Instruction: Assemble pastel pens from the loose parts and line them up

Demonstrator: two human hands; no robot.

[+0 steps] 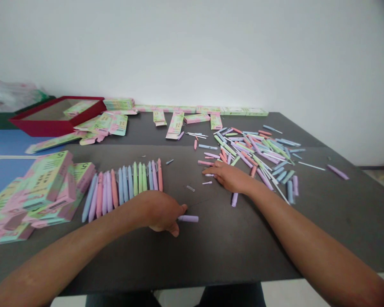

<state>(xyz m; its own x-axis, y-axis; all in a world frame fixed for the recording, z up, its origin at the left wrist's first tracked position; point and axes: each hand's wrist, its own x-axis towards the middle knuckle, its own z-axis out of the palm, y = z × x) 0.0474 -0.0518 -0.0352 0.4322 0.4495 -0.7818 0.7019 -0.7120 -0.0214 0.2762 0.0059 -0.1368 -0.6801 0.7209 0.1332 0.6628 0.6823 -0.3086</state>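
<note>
My left hand [164, 213] is closed round one end of a light purple pen barrel [189, 218], low over the front middle of the table. The barrel sticks out to the right between thumb and forefinger; its other end is hidden. My right hand [228, 175] reaches to the near left edge of a loose heap of pen parts [243, 149], its fingers stretched out over a small purple piece. Whether they touch it is unclear. A small purple part [207, 183] and a clear short piece [190, 188] lie between the hands. Left of them is a row of pastel pens [124, 183].
Printed pen boxes [41, 183] are stacked at the left. A red tray [51, 113] with a box inside stands behind them, near flattened cartons [105, 123]. More boxes [233, 111] line the wall. One purple barrel [338, 172] lies far right.
</note>
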